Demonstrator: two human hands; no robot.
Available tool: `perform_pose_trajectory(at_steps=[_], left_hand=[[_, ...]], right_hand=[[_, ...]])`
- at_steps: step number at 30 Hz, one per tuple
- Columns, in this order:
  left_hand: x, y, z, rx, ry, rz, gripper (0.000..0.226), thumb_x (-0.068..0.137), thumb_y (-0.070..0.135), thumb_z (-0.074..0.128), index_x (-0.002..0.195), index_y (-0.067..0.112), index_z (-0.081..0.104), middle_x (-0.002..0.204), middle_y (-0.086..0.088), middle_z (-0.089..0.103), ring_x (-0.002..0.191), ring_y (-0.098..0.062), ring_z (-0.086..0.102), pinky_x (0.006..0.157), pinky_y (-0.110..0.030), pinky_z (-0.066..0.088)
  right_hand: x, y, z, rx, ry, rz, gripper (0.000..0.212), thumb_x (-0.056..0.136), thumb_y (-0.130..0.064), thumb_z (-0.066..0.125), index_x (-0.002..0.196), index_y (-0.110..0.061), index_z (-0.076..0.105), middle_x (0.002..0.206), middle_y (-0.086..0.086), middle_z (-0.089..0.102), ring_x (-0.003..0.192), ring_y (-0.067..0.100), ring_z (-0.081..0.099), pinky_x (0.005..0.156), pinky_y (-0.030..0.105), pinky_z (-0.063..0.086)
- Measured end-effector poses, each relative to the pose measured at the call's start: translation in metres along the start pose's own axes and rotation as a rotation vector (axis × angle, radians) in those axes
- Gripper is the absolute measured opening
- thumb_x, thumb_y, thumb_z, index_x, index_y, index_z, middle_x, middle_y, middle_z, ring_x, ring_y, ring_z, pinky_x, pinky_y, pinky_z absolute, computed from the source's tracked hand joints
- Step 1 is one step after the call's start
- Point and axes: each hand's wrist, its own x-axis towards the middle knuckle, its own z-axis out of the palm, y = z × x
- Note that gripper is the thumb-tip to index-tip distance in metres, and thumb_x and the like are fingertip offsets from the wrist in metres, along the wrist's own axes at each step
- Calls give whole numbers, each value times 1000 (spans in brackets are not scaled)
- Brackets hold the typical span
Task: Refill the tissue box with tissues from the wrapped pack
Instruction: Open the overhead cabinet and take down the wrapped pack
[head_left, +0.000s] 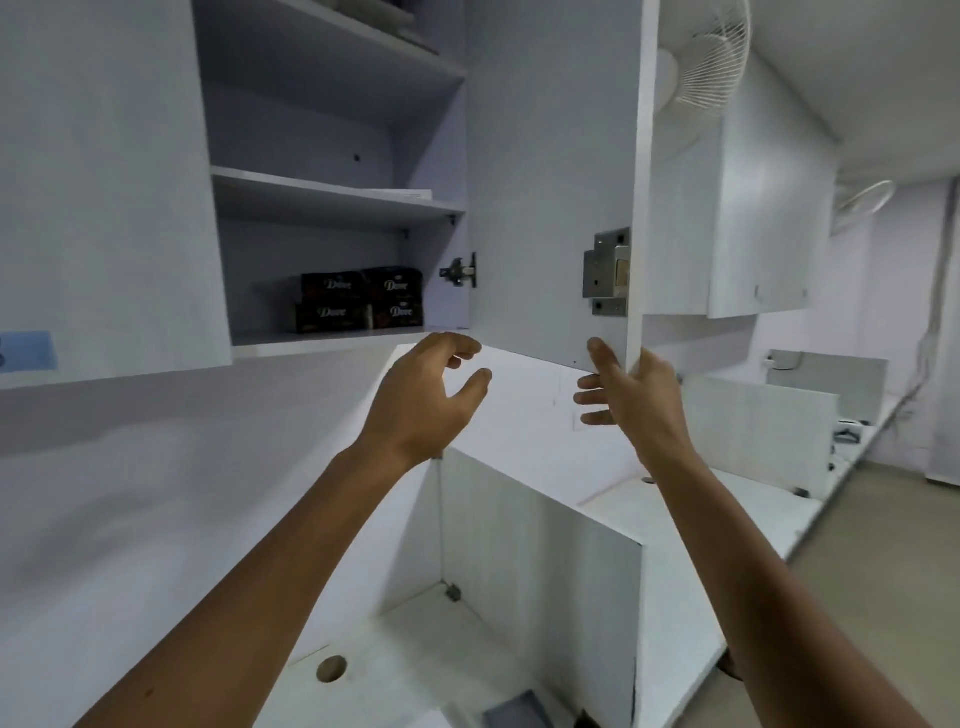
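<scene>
Black tissue packs (358, 300) on cabinet shelf, above both raised hands.

Right hand (636, 400) on open cabinet door (550, 171)

You face a white wall cabinet (104, 182), door (550, 182) open, shelves (332, 195) inside; wall fan (701, 57) upper right, white tabletop (649, 519) below, beige floor (883, 545) right.
</scene>
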Motion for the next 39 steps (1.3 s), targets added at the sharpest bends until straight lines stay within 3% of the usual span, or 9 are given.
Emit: perform_pose_trajectory(at_steps=[5,12,18,21,24,31,33,36,39], left_hand=[[13,6,28,-17,-37,27,28,91,34,64,116,21,64,113,13,65,100,-8,61,93,-38,53],[14,-6,46,-14,-84,18,29,91,34,63,116,20,64,116,8,66,103,-11,61,93,-40,52],[2,-36,22,41,-62,-19,29,92,32,63,118,20,64,115,12,64,102,-8,58,92,-36,52],[-4,-57,-1,88,-47,-58,28,92,32,63,118,21,63,113,15,62,102,-8,58,92,-35,52],[-2,-78,-24,131,0,-102,28,91,33,64,117,22,63,113,12,64,102,-10,59,93,-36,53],[27,-117,-66,222,134,-178,31,91,32,66,118,16,66,117,2,68,102,-13,62,90,-36,54],[43,-125,-73,246,156,-179,33,91,30,67,120,14,65,119,-1,68,103,-14,63,89,-30,53],[71,-136,-82,311,198,-192,34,91,28,67,119,10,65,118,-5,69,103,-16,65,86,-22,48],[98,-146,-90,375,252,-204,32,92,26,66,118,8,66,113,-5,69,99,-17,64,81,-19,47]], right_hand=[[29,11,-25,-161,131,-19,41,89,-41,74,108,-4,71,92,16,75,71,21,78,58,45,65],[50,27,-42,194,231,110,30,86,-25,80,108,-12,63,104,19,73,80,26,78,59,33,62],[43,39,-28,435,311,228,19,93,-15,72,103,-2,63,110,22,71,90,34,76,63,37,63],[22,48,13,451,187,338,21,96,-14,67,111,-1,63,109,19,70,88,35,76,59,37,61],[3,52,70,337,-28,363,12,96,-18,66,101,-7,67,100,12,71,80,29,76,55,32,57],[27,35,197,74,-358,81,14,93,-23,68,93,-10,68,94,7,74,79,21,75,63,36,61],[48,27,226,-14,-372,-76,15,92,-27,69,91,-12,69,88,2,73,82,21,74,72,36,60],[90,13,272,-119,-410,-299,13,92,-25,69,91,-12,70,82,-7,69,76,7,65,71,23,53],[137,10,318,-248,-422,-511,13,91,-20,71,100,-11,69,96,2,71,87,16,67,81,34,57]])
